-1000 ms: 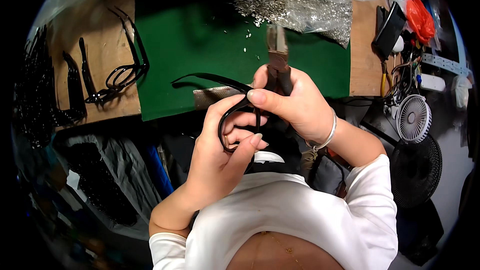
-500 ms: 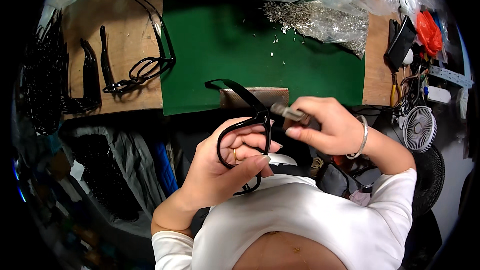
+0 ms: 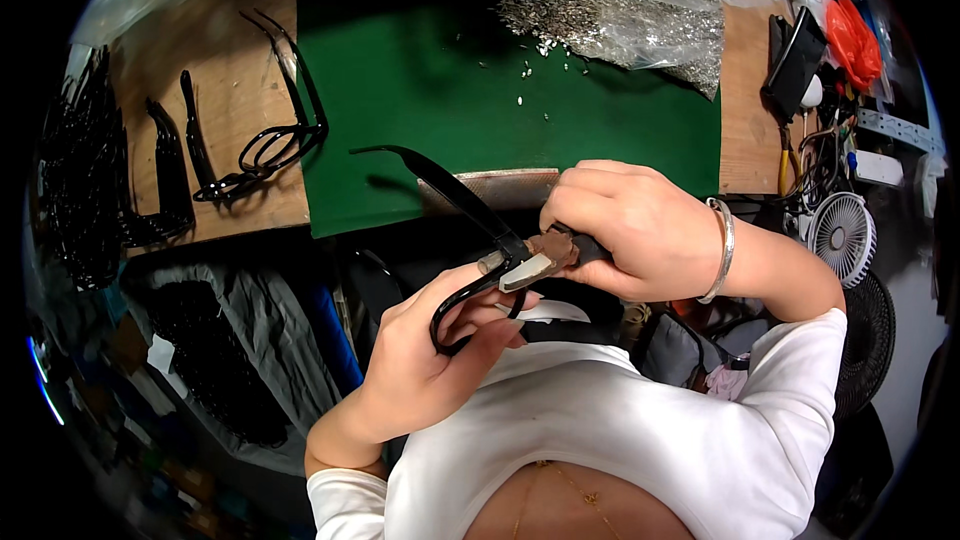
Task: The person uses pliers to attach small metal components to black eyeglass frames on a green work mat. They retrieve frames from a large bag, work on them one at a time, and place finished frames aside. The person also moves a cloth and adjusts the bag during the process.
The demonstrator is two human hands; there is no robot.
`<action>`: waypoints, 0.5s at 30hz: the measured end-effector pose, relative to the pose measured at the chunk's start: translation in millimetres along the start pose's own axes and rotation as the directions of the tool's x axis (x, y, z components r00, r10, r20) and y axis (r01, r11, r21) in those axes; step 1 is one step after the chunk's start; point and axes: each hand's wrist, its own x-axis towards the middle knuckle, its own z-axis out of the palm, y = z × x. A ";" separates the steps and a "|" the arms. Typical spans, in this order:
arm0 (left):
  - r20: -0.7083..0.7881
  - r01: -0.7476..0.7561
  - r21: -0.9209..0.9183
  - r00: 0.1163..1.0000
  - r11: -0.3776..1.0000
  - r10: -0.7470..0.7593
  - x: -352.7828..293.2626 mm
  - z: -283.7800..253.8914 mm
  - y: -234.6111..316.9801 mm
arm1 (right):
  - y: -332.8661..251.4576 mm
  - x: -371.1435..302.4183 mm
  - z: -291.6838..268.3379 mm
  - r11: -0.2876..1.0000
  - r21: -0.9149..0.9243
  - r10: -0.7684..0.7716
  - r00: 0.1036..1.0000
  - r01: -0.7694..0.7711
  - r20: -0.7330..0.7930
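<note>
My left hand (image 3: 415, 365) grips a black eyeglass frame (image 3: 462, 202) by its rim, fingers curled through and around it. One temple arm points up and left over the green mat (image 3: 400, 70). In my closed right hand (image 3: 645, 230) are pliers (image 3: 553, 248) with brown wrapping near the head. Their jaws sit at the corner of the frame where the temple meets the front; a pale jaw piece lies across it. My right hand hides the plier handles. Behind the frame, a textured metal strip (image 3: 500, 190) lies along the mat's front edge.
Small metal parts (image 3: 570, 20) are heaped on a plastic bag at the back. Black glasses (image 3: 232, 185) stand on the wooden board at left, beside piled frames (image 3: 80, 170). Below is a grey-lined bin (image 3: 270, 330). A phone (image 3: 797, 60) and fan (image 3: 842, 238) are at right.
My right hand has brought the pliers left onto the frame's corner, where they were apart before. The frame has tilted, its temple swinging further left. The view has shifted slightly.
</note>
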 end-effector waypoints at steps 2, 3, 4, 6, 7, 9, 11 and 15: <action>-0.007 -0.028 0.111 1.000 0.993 0.029 -1.0 -1.5 -4.1 | -0.5 -0.7 0.0 0.996 -0.090 0.003 1.000 -0.004 -0.010; -0.010 -0.042 0.166 0.999 0.985 0.044 -1.2 -2.2 -5.3 | -0.8 -1.1 0.1 0.991 -0.135 0.004 1.000 -0.006 -0.014; 0.016 -0.071 0.230 0.998 0.971 0.069 -0.7 -2.6 -4.4 | -0.3 -1.9 1.2 0.986 -0.166 -0.003 1.000 -0.002 -0.030; 0.073 -0.132 0.352 0.991 0.927 0.113 1.7 -2.8 -1.8 | 1.3 -3.8 4.6 0.974 -0.228 -0.018 0.998 0.005 -0.058; 0.096 -0.193 0.412 0.981 0.891 0.168 3.8 -3.1 -2.0 | 2.3 -4.8 6.3 0.970 -0.244 -0.024 0.997 0.005 -0.072; 0.152 -0.311 0.518 0.950 0.797 0.272 8.0 -3.7 -4.4 | 4.8 -6.7 9.7 0.961 -0.278 -0.034 0.995 0.006 -0.099; 0.098 -0.334 0.461 0.940 0.822 0.326 7.3 -1.7 -11.3 | 7.2 -6.1 10.2 0.957 -0.289 -0.038 0.995 0.010 -0.093; 0.041 -0.219 0.458 0.973 0.862 0.225 4.5 -1.1 -6.1 | 16.5 1.2 8.8 0.982 -0.165 -0.115 0.983 0.091 -0.143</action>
